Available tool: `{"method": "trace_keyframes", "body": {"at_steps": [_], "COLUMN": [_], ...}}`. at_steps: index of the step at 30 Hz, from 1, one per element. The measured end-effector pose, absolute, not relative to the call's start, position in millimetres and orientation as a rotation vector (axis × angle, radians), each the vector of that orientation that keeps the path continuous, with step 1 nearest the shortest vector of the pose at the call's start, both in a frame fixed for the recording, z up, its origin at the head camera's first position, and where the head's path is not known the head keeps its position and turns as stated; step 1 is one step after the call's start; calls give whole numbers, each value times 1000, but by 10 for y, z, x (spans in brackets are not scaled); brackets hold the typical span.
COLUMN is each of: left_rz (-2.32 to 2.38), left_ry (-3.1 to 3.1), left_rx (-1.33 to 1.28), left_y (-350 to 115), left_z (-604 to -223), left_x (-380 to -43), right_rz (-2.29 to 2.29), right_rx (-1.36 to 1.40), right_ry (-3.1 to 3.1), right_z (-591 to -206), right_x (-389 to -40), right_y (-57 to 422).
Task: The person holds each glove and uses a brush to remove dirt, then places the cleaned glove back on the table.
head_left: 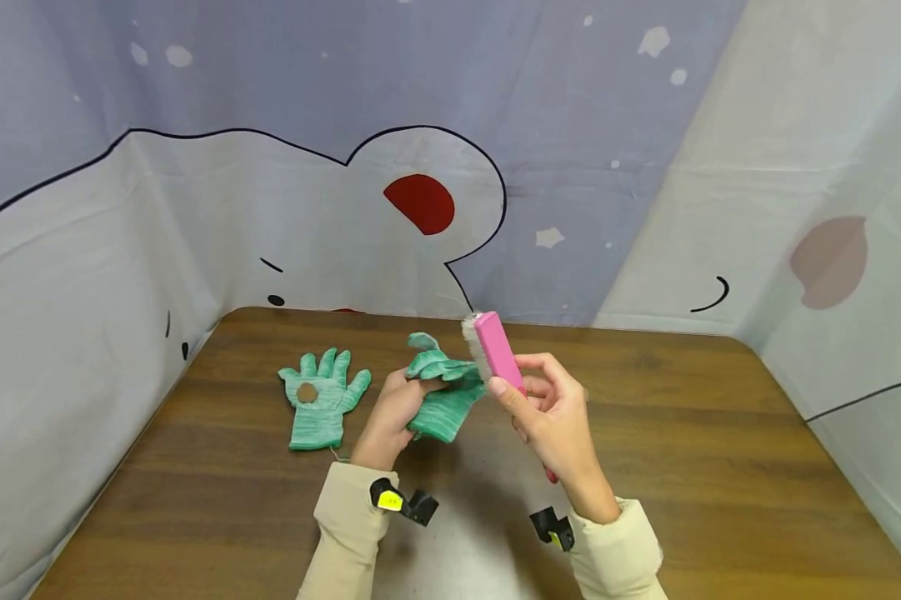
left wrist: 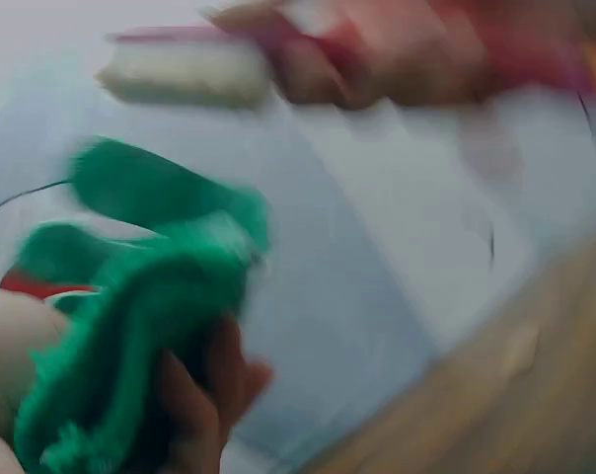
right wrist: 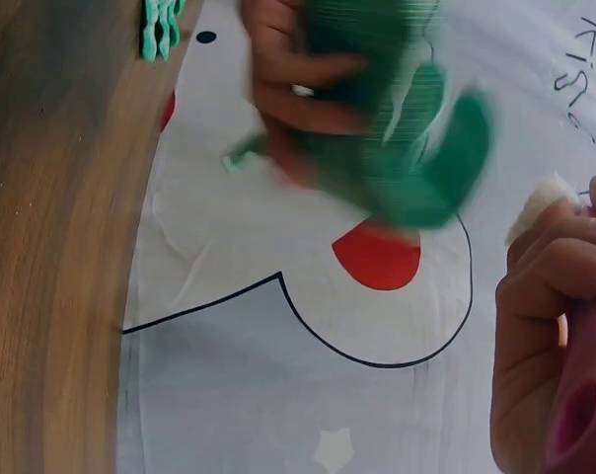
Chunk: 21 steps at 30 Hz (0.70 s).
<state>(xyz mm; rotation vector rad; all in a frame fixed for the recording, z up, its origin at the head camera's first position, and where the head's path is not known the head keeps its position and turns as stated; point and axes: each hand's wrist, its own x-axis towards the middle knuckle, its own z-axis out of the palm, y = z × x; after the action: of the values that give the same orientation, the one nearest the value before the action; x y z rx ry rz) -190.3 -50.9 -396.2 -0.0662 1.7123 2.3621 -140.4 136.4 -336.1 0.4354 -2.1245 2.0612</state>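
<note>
My left hand (head_left: 395, 414) grips a green knitted glove (head_left: 447, 410) above the table, its fingers bent over and the cuff hanging down. In the left wrist view the glove (left wrist: 130, 326) is bunched between thumb and fingers. My right hand (head_left: 553, 414) holds a pink brush (head_left: 499, 352) by its handle, head tilted up and white bristles (head_left: 476, 346) facing the glove. Seen from the right wrist, the fingers (right wrist: 545, 296) wrap round the pink handle (right wrist: 584, 395). Blur softens the held glove (right wrist: 377, 128) there.
A second green glove (head_left: 318, 421) lies flat on the wooden table (head_left: 683, 467) to the left, fingers pointing away, with a round brown patch (head_left: 307, 392) on it. Behind the table hangs a printed cloth (head_left: 570, 125). Both wrists carry black camera mounts.
</note>
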Motion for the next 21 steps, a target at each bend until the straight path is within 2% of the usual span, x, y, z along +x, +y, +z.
{"method": "trace_keyframes", "body": {"at_steps": [2,4,13,21], "left_rz": [2256,2216,2523,2747], "left_ry": [1890,1979,1813,1437], "left_rx": [-230,-289,-221,101], "left_y": [-509,-520,-372,-221], "left_z": [-3969,-3987,-3984,-3948], "left_x": [-1932,-1942,-1964,-1942], "right_rz": [2102,2123,2107,1990], "right_rx": [398,369,286,223], "right_ry": [-2110,-2105,-2182,-2322], "right_z": [-3371,-3380,-3461,-3548], "right_x": [-1420,-1431,-1477,-1536], "right_y": [1370,1371,1370,1344]}}
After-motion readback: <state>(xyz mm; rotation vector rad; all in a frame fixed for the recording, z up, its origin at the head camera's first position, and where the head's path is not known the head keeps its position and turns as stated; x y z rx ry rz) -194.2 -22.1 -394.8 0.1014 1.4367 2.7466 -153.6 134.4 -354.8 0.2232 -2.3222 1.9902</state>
